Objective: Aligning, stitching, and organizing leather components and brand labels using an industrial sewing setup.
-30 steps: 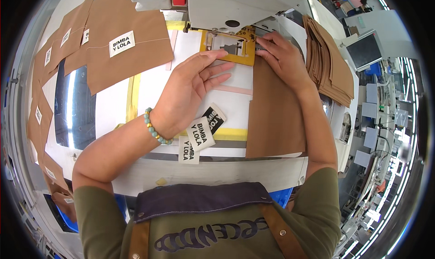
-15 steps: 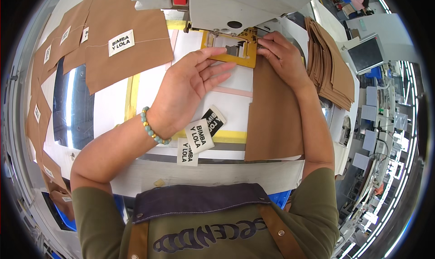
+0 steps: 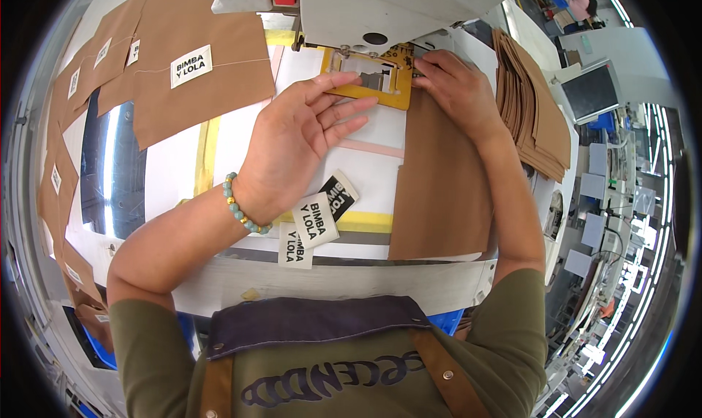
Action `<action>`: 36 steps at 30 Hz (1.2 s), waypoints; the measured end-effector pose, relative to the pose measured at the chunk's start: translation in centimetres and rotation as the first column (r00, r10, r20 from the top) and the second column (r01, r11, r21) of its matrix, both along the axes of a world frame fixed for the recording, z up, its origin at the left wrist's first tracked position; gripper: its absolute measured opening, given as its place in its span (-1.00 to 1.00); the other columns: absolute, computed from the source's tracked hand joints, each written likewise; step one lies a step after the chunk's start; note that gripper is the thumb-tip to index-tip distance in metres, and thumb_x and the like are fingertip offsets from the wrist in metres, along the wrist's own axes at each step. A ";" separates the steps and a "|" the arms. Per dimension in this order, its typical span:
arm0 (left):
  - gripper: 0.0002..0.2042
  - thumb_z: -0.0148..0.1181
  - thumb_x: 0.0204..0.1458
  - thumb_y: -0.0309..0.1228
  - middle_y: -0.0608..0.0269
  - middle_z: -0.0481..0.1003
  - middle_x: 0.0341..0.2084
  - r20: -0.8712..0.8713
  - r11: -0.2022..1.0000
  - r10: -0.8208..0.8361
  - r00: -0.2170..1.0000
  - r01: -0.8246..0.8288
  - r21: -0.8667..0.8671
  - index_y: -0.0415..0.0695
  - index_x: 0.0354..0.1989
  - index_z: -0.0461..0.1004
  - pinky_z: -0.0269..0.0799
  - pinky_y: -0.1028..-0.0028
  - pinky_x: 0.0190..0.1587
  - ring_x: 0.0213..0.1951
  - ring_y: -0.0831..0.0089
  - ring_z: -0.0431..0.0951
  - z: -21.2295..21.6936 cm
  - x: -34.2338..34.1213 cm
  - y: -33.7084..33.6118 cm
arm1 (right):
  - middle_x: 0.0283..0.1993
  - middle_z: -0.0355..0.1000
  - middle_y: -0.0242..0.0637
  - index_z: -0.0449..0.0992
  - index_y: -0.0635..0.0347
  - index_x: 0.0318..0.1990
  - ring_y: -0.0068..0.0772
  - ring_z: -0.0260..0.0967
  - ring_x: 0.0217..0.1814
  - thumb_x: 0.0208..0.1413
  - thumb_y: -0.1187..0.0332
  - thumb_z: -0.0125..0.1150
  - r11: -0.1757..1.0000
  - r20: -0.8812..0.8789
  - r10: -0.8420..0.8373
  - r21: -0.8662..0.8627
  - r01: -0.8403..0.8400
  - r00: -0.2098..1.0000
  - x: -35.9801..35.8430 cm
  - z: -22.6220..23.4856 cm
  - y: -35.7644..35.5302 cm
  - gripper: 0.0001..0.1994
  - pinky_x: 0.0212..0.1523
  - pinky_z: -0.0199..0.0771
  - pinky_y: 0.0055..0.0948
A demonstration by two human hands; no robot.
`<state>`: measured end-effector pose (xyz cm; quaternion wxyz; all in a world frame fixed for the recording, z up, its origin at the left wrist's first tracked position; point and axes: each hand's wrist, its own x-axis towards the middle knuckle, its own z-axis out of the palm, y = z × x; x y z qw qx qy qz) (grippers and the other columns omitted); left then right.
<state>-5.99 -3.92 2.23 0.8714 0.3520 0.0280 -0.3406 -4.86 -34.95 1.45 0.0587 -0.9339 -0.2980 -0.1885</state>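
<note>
Now your apron bib (image 3: 314,330) sits nearest, and just past it three loose labels (image 3: 314,224) lie by your left wrist, two white and one black, at the table's (image 3: 241,286) near edge. Your left hand (image 3: 300,136) has lifted and slid a little forward since a second ago: it is open, fingers spread and nearly flat, the tips just reaching the yellow clamp frame (image 3: 369,78) under the machine head (image 3: 395,8). Your right hand (image 3: 457,92) has barely moved; its fingers are bent and pressed close together on the top edge of the brown fabric piece (image 3: 442,184), holding that edge against the frame's right side. So the piece appears almost seated at the frame, with the left hand coming in to steady it. The white table carries yellow and pink tape lines. At far left, sewn brown pieces (image 3: 197,74) with white labels trail off; at right a stack of brown blanks (image 3: 534,118) waits, with a grey monitor (image 3: 592,92) and workshop benches beyond.
</note>
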 end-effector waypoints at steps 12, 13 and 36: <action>-0.48 -0.11 0.50 -0.16 -0.17 0.43 0.35 0.012 1.000 -0.001 1.000 0.001 0.003 -0.39 0.36 0.35 0.51 0.30 0.36 0.34 0.10 0.51 -0.2 0.0 0.1 | -0.04 0.56 -0.28 0.71 0.22 -0.03 -0.19 0.59 -0.15 0.18 0.37 0.49 0.958 -0.092 -0.065 0.272 0.088 0.994 -1.0 -0.6 0.9 -0.75 -0.17 0.64 -0.26; -0.48 -0.11 0.50 -0.16 -0.18 0.43 0.35 0.016 1.000 -0.005 1.000 0.005 0.000 -0.39 0.36 0.35 0.51 0.30 0.36 0.34 0.10 0.51 -0.3 0.0 0.1 | -0.04 0.56 -0.28 0.71 0.22 -0.02 -0.19 0.59 -0.15 0.18 0.37 0.49 0.960 -0.089 -0.061 0.266 0.083 0.994 -1.0 -0.6 0.8 -0.75 -0.17 0.65 -0.26; -0.45 -0.11 0.49 -0.14 -0.20 0.43 0.34 -0.020 0.993 -0.021 1.000 0.018 -0.116 -0.41 0.38 0.34 0.52 0.31 0.35 0.37 0.04 0.50 -1.1 0.5 0.2 | -0.05 0.57 -0.27 0.71 0.26 -0.04 -0.15 0.61 -0.10 0.23 0.36 0.45 0.952 -0.095 -0.094 0.282 0.117 0.991 -1.3 -0.2 1.5 -0.78 -0.09 0.68 -0.24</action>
